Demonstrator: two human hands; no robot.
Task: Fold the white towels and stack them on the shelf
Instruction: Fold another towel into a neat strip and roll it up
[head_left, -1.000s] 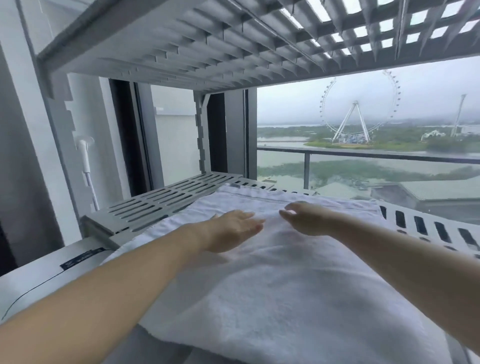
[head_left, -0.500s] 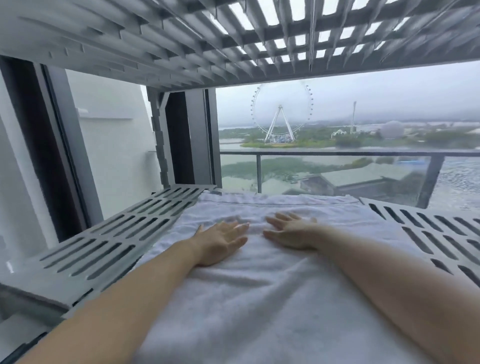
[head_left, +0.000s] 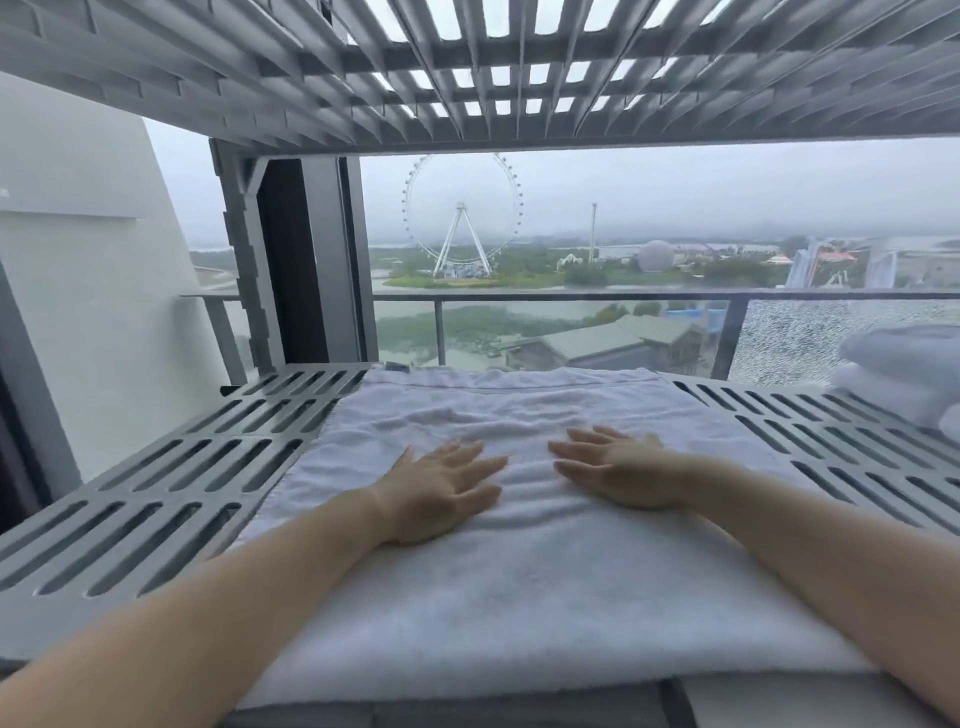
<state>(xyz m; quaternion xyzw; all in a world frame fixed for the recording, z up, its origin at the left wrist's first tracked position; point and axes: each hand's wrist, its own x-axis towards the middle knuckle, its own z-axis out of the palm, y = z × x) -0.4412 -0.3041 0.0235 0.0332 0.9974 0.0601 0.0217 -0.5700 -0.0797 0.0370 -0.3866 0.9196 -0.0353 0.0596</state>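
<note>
L hand (head_left: 441, 493) & R hand (head_left: 618, 475) are now pressing flat, fingers spread, on towel (head_left: 519, 597). It's settling onto shelf (head_left: 156, 493); placing looks nearly done.

We look from one camera worn on the head, held close to the front edge of the slatted shelf (head_left: 156, 499) and just under the upper shelf (head_left: 311, 78). We face forward and slightly down along the towel (head_left: 519, 597), which fills the lower frame, toward the balcony rail (head_left: 571, 296) and the Ferris wheel (head_left: 461, 207) far beyond.
</note>
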